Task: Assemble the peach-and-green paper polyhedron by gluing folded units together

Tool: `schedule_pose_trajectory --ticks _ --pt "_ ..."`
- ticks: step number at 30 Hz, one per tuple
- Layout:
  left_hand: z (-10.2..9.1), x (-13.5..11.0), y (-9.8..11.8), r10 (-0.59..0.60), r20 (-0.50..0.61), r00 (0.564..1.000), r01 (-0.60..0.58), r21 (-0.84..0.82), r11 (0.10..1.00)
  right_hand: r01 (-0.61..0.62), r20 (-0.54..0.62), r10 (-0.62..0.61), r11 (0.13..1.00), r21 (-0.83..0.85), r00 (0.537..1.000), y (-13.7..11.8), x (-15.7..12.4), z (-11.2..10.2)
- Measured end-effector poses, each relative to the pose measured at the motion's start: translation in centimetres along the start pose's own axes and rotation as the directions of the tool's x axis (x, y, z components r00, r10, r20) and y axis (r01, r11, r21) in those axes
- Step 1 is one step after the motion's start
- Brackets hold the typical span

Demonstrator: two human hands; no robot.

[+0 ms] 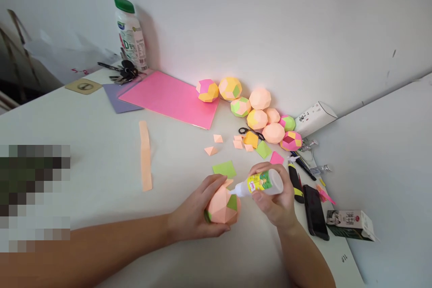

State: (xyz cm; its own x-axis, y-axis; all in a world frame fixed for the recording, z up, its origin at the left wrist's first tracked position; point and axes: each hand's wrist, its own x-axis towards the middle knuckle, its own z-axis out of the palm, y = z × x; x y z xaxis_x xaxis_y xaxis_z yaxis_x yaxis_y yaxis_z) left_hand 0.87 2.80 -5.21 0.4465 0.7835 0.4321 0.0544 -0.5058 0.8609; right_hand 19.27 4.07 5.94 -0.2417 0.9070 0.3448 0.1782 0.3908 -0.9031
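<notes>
My left hand [197, 209] is wrapped round a folded paper ball [221, 207], peach with green facets. In my right hand [278, 198] is a white glue bottle [259, 182] with a yellow and green label. It lies nearly sideways, its nozzle pointing left at the upper part of the ball; whether the tip touches the paper I cannot tell. Just beyond the ball lies a green paper piece [225, 169]. Several small peach folded pieces [238, 143] are scattered farther back, near black-handled scissors [247, 131] partly covered by an orange paper square [251, 139].
Several finished paper balls [258, 119] cluster against the wall. A pink sheet [172, 99], a peach strip [146, 155], keys [126, 69] and a green-capped bottle [131, 36] are to the left. On the right are a box cutter [295, 182], a phone [316, 212] and a drink carton [351, 225].
</notes>
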Motion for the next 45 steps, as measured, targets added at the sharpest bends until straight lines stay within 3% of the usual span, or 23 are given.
schedule_pose_trajectory --ticks 10,19,27,39,45 --pt "-0.15 0.02 0.24 -0.017 0.084 0.996 0.022 -0.056 0.998 -0.015 0.046 0.014 1.000 0.013 0.999 -0.22 0.20 -0.06" --pt "-0.07 -0.12 -0.04 0.005 0.095 0.995 0.002 -0.069 0.998 -0.036 0.054 0.034 0.999 0.031 0.998 -0.60 0.09 -0.07" --pt "-0.07 -0.06 -0.04 0.002 0.104 0.995 0.007 -0.091 0.996 0.018 0.033 -0.019 0.999 0.035 0.999 -0.77 0.11 0.14" --pt "-0.02 -0.17 -0.25 0.011 0.116 0.993 -0.001 -0.086 0.996 -0.063 0.098 0.054 0.994 0.093 0.994 -0.71 -0.11 -0.16" --pt "-0.06 -0.10 -0.11 0.007 0.122 0.992 0.004 -0.091 0.996 -0.050 0.047 0.045 0.992 0.113 0.998 -0.61 0.01 -0.14"
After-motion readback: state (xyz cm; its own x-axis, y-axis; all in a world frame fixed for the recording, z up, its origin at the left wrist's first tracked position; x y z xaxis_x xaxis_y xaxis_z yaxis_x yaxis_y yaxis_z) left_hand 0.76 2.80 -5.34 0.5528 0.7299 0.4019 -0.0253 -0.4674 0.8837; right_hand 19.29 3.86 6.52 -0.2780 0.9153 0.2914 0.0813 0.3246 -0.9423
